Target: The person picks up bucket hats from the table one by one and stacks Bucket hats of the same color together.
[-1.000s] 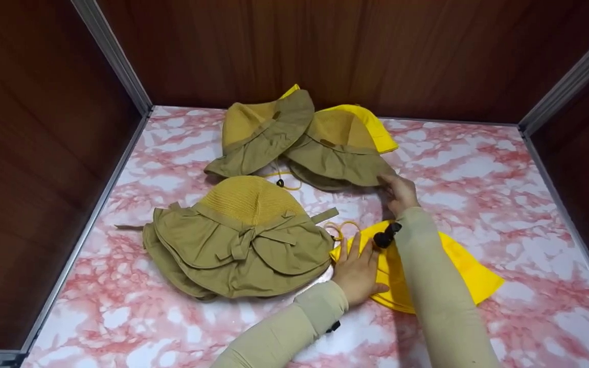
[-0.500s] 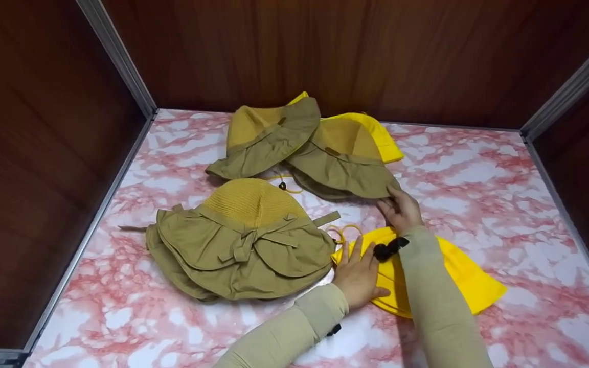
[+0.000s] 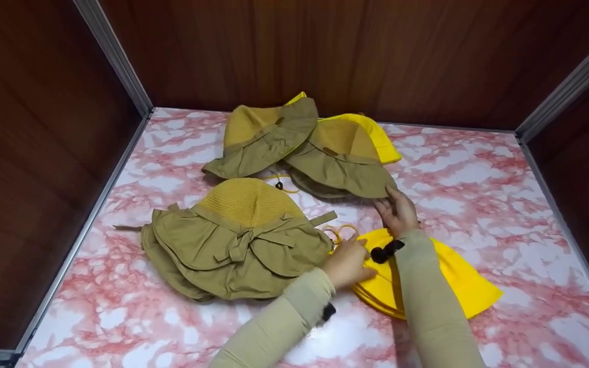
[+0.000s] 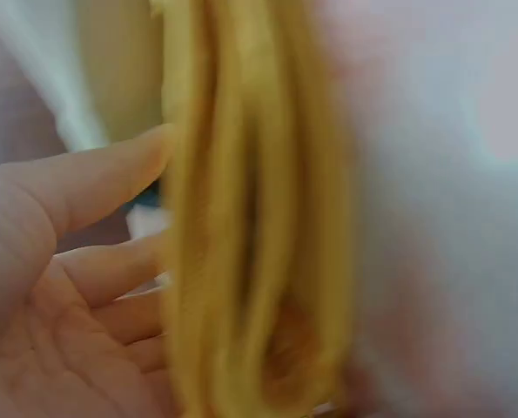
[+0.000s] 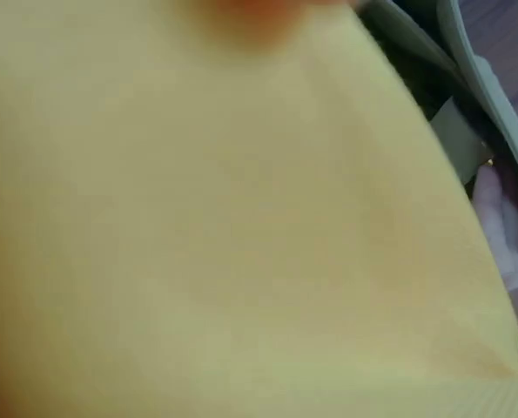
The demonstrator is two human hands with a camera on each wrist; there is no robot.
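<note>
My right hand (image 3: 402,212) pinches the brim edge of the back right khaki bucket hat (image 3: 343,171), thumb on top and fingers underneath. In the right wrist view, yellow cloth (image 5: 241,218) fills most of the picture, with fingers (image 5: 498,226) visible past its edge. Close by, my left hand (image 3: 345,263) is over the left edge of a yellow hat (image 3: 381,294), thumb held apart. The left wrist view shows its thumb (image 4: 111,178) at the blurred, layered yellow edge (image 4: 241,218), the other fingertips hidden behind. My right forearm crosses over this yellow hat.
A larger khaki hat (image 3: 253,260) with a bow lies front left, beside my left hand. Another khaki hat (image 3: 253,148) overlaps the held one at the back, with yellow cloth (image 3: 386,143) behind. A cord with a black toggle (image 3: 279,185) lies between. Wooden walls (image 3: 325,51) enclose the table.
My left hand, spread flat on the yellow hat before, has shifted left and drawn its fingers up. My right hand and the khaki brim have come slightly toward me.
</note>
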